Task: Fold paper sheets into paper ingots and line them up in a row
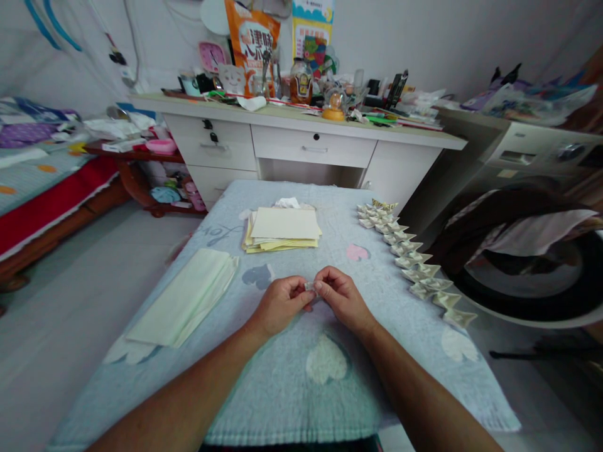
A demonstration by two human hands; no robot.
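Note:
Over the middle of the cloth-covered table, my left hand and my right hand meet with fingertips pinched together. Between them is a small pale folded piece of paper, mostly hidden by fingers and thumbs. Just beyond the hands lies a stack of cream and yellow paper sheets, with a crumpled white scrap behind it. To the left rests a pile of long pale green paper sheets. A curved row of folded paper pieces with pointed tips runs along the table's right side.
A light blue cloth with heart patterns covers the table. Behind stands a white desk crowded with a jar, an orange bag and other items. At right is a washing machine with its door open; a bed is at left.

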